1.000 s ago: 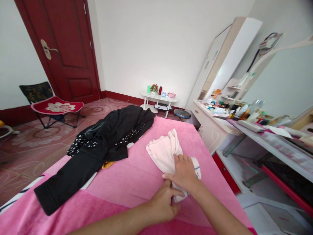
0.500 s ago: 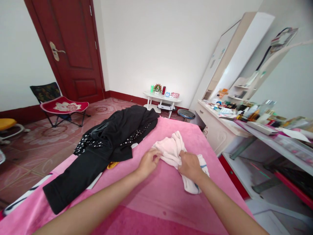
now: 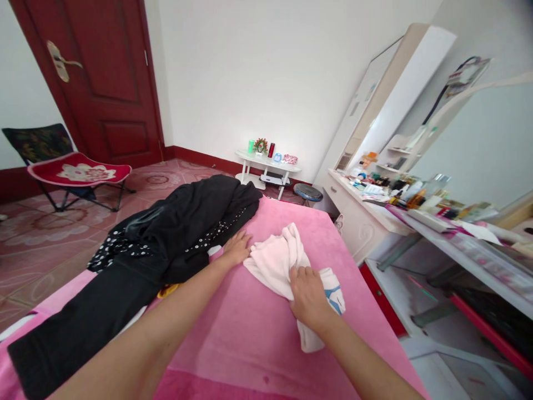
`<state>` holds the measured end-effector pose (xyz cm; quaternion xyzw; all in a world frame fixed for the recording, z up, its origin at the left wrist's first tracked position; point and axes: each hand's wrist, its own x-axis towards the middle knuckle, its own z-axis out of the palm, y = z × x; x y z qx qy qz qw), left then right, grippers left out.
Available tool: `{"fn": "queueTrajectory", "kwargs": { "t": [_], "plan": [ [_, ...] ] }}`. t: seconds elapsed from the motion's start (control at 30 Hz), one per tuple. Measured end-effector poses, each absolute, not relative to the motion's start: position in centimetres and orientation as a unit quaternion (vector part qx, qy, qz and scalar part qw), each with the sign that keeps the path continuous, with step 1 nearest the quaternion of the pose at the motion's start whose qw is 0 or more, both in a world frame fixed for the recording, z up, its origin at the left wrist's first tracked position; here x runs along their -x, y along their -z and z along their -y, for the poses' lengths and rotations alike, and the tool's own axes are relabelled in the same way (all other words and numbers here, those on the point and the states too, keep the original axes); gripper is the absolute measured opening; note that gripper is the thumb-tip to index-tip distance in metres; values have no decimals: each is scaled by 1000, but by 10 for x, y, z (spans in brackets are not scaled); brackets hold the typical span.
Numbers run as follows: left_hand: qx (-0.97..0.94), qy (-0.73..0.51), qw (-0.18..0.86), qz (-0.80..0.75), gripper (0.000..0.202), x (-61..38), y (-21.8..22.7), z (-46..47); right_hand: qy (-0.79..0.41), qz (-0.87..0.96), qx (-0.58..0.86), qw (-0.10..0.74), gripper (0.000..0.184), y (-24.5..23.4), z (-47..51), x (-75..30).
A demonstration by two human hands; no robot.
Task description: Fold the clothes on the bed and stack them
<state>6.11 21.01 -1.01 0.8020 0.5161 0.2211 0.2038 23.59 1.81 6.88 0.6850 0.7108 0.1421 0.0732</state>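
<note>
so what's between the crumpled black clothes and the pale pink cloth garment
The bare left hand, over the smooth pink bedspread, in the head view.

The bed (image 3: 233, 333) bore a pale garment (image 3: 270, 258), bunched. Black clothes (image 3: 183, 222) lay heaped left of the garment.

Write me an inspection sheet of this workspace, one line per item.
Surface: pink cover, lightly wrinkled.
Handled item: pale garment with blue marking, lying crumpled.
Clutter: heaped black clothes on the left; assorted bottles crowd the dressing table.
Hands: left hand open at the garment's left edge, contact unclear; right hand grips a fold of it.
Cables: dark cord-like strip near the mirror; cannot tell whether it is a cable.
Surroundings: red door, folding chair, white side table.
</note>
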Motion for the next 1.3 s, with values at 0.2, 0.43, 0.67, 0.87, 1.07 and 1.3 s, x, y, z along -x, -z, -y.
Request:
{"fn": "queueTrajectory", "kwargs": {
  "t": [0.2,0.43,0.67,0.87,1.07,1.3],
  "plan": [
    [-781,-340,282,-441,30,-50,24,-218,-68,-738,-671,17,40,-78,-29,-258],
    [-731,-421,305,-441,31,-46,22,-209,-42,-706,-701,-88,35,-73,-23,-271],
    [-722,-421,305,-456,23,-45,22,-205,-54,-706,-703,-70,37,-75,-3,-261],
    [-735,-402,307,-452,21,-44,24,-204,-171,-711,-681,-31,84,-59,30,-231],
    [-744,-392,302,-449,22,-43,21,-202,-119,-700,-704,-13,78,-37,54,-223],
    [-748,-353,314,-467,41,-42,3,-177,3,-681,-706,-194,40,-64,39,-270]
  ]
}}
